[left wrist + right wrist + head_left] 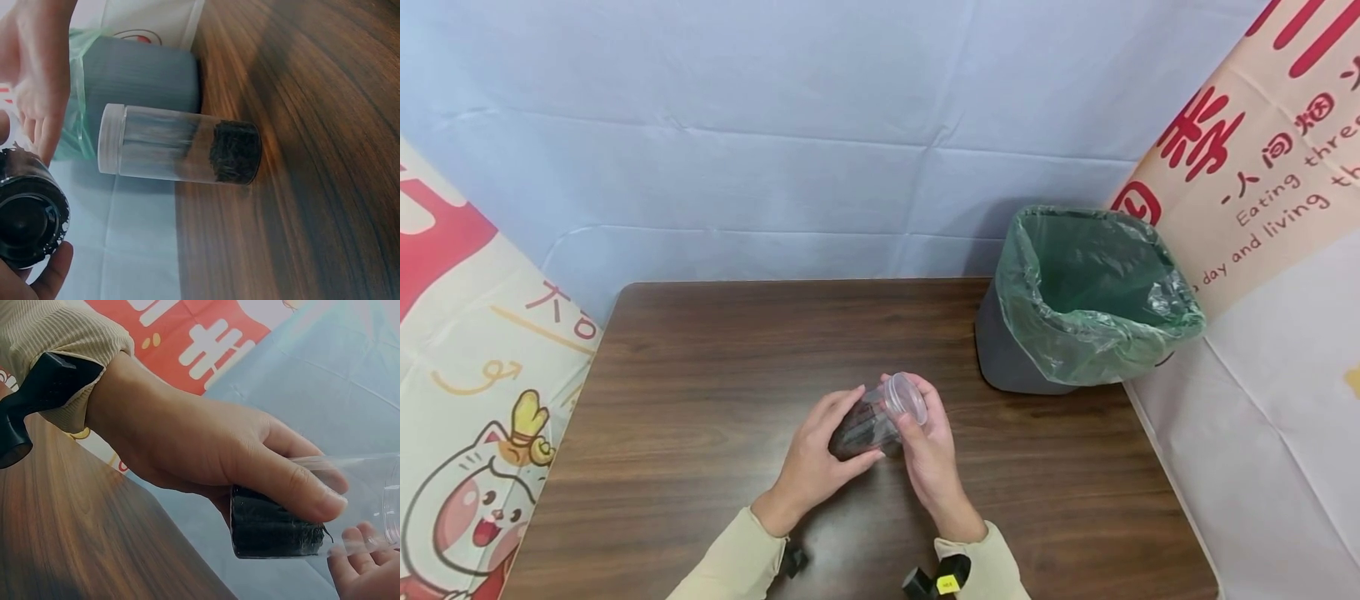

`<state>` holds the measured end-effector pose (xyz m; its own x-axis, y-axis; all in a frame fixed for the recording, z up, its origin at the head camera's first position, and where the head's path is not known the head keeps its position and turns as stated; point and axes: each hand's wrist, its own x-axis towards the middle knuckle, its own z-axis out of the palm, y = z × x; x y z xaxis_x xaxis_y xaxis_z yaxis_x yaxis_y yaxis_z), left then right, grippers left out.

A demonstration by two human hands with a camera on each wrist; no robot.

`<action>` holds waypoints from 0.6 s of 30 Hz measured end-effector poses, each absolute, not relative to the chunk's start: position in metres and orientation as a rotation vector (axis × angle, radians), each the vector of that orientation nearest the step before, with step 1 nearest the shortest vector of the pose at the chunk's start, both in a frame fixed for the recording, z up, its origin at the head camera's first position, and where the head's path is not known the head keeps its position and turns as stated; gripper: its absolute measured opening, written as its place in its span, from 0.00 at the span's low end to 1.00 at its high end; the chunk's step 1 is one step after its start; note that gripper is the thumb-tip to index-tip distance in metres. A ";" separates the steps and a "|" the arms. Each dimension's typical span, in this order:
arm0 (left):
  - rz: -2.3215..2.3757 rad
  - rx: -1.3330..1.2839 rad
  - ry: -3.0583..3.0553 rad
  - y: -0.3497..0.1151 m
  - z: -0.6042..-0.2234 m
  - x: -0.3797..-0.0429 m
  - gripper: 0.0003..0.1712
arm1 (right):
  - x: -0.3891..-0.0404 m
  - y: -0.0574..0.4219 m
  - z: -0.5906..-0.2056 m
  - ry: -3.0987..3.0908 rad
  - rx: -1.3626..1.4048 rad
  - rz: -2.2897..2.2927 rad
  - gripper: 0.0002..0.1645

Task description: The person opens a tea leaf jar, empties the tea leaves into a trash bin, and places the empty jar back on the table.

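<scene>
Both hands hold a clear plastic jar (856, 429) tilted above the table. Dark shredded matter fills its lower end, seen closely in the right wrist view. My left hand (812, 458) grips that dark end, thumb on one side and fingers on the other. At the upper end, near the pale clear top (908, 398), my right hand (934, 467) curls round the jar. The left wrist view shows the dark jar bottom (25, 225) between left-hand fingers. A second clear jar (156, 147), capped and partly filled with dark matter, stands on the table there.
A grey bin (1011, 358) with a green plastic liner (1075, 350) stands at the table's back right. The brown wooden table (700, 375) runs back to a pale blue cloth (737, 192). Printed hangings flank both sides. Each sleeve carries a black wrist device (952, 575).
</scene>
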<state>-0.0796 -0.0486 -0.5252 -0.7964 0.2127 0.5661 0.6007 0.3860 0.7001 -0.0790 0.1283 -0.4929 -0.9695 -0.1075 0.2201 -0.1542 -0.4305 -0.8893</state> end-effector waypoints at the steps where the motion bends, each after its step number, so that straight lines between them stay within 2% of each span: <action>1: -1.385 -0.707 -2.262 -0.049 -0.525 -0.080 0.51 | -0.079 0.129 -0.493 -1.661 0.392 2.607 0.34; 13: -1.438 -0.727 -2.283 -0.051 -0.526 -0.080 0.51 | -0.080 0.133 -0.496 -1.618 0.489 2.686 0.31; 18: -1.438 -0.722 -2.298 -0.052 -0.528 -0.080 0.51 | -0.080 0.134 -0.497 -1.585 0.517 2.709 0.34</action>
